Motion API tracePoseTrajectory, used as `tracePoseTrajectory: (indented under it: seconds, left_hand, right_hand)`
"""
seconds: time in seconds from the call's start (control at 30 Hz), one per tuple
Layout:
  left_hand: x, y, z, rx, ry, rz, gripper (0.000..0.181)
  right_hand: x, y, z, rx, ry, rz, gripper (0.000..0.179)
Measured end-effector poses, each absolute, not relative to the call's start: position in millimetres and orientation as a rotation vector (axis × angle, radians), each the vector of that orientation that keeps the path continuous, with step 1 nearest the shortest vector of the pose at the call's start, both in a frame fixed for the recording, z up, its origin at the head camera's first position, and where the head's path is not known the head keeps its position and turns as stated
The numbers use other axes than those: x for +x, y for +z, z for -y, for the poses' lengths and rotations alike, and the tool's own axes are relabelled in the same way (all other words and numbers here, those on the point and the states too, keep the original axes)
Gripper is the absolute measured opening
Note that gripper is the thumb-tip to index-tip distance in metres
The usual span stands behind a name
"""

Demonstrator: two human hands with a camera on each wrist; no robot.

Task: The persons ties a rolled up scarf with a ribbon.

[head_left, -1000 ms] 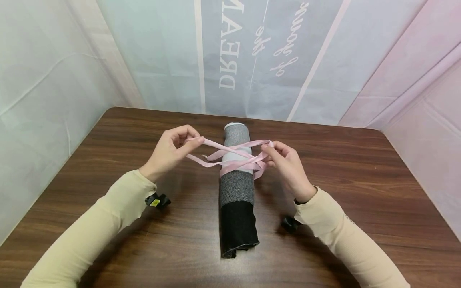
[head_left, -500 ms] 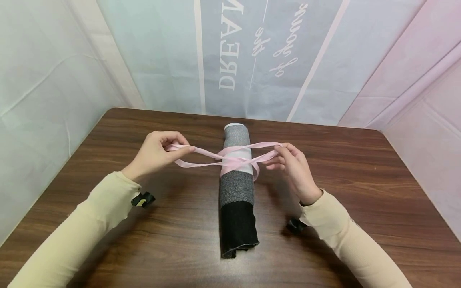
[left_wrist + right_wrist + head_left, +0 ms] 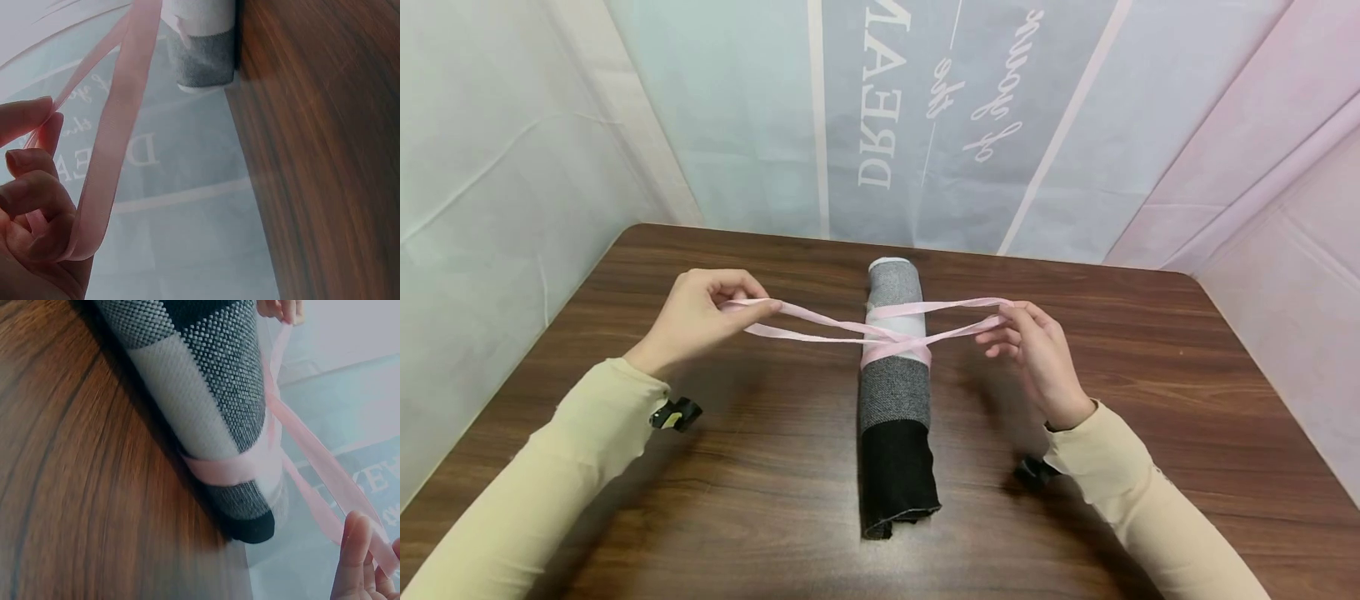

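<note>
A rolled cloth [image 3: 895, 392] in grey, white and black check lies lengthwise on the table. Round its white band runs a pink ribbon [image 3: 897, 353], crossed on top, with a stretch pulled out to each side. To the left of the roll, my left hand [image 3: 700, 317] pinches one ribbon loop between thumb and fingers; in the left wrist view a strand of the ribbon [image 3: 115, 131] also passes over the curled fingers. On the other side, my right hand [image 3: 1033, 350] pinches the opposite loop at thumb and forefinger, its other fingers loosely bent. The ribbon's underside wrap shows in the right wrist view.
The brown wooden table [image 3: 760, 475] extends on both sides of the roll. Behind it hangs a pale printed curtain [image 3: 760, 125] with mirrored lettering, and light fabric walls close in left and right. A small black device [image 3: 676, 414] sits under the left wrist.
Both hands have moved apart, left hand leftward and right hand rightward. The ribbon loops have stretched longer and straighter, and the crossing has drawn down tighter on the roll, which stays in place.
</note>
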State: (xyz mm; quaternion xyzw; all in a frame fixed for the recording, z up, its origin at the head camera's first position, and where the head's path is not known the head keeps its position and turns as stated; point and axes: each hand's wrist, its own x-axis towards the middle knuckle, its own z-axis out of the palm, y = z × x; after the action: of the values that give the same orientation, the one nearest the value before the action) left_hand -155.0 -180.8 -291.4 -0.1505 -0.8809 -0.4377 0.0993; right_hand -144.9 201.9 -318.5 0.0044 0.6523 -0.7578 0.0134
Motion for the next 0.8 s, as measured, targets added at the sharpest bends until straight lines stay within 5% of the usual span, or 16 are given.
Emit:
tracePoseTrajectory:
  seconds: [0.8]
  left_hand:
    - [-151.8,-284.5,208.1,-0.543,-0.993,2.75,0.009]
  right_hand:
    - [-138.1,-322.9,-252.3,-0.031,-2.604,-1.805,0.006]
